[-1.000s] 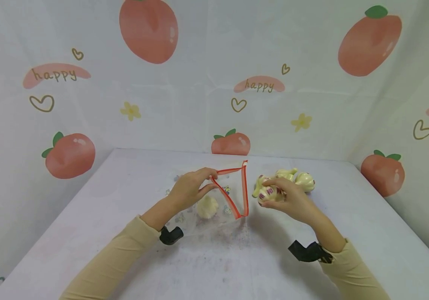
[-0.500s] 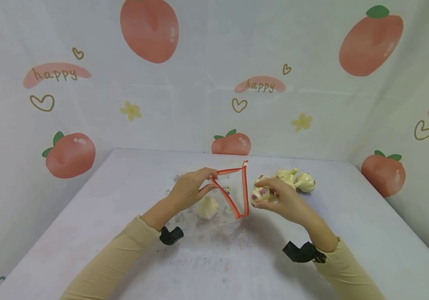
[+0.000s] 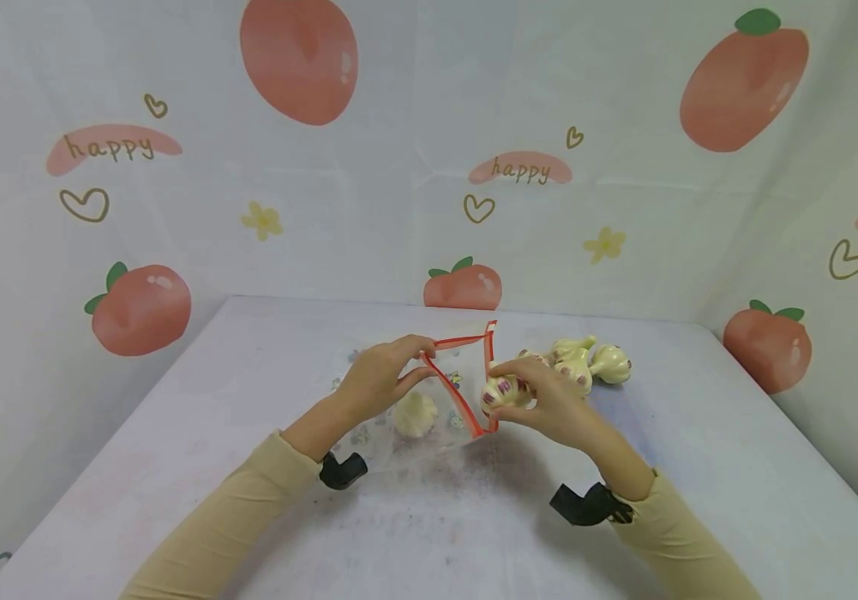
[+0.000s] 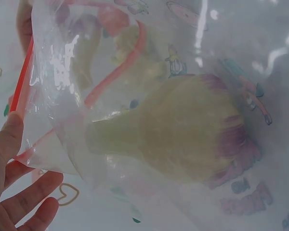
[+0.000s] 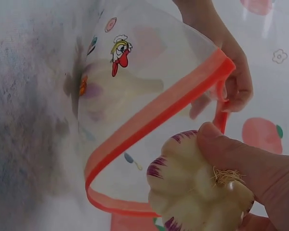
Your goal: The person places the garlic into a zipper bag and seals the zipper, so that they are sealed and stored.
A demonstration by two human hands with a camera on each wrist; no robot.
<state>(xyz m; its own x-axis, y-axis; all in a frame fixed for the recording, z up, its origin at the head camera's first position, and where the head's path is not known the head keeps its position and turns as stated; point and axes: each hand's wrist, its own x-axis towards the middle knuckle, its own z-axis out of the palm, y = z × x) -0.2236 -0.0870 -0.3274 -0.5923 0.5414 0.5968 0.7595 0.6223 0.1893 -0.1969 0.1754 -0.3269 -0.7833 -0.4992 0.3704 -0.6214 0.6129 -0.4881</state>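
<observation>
My left hand [image 3: 379, 377] pinches the red-edged rim of a clear zip bag [image 4: 178, 29] printed with cartoon figures, and its mouth gapes toward the right. Inside the bag lies one garlic bulb [image 4: 183, 130], seen through the film. My right hand [image 3: 552, 402] grips another garlic bulb [image 5: 197, 178], purple-streaked with a tuft of roots, between thumb and fingers. That bulb is right at the bag's mouth, close to the red strip [image 5: 154, 115]; whether it touches the strip I cannot tell. Part of the bulb is hidden by my fingers.
Several more garlic bulbs [image 3: 612, 364] lie in a group behind and to the right of my right hand, on a white cloth-covered table [image 3: 308, 533]. A pale curtain [image 3: 368, 167] with printed fruit hangs behind the table.
My right hand has moved left with the garlic bulb, from beside the other bulbs to the bag's mouth. My left hand and the bag have stayed in place.
</observation>
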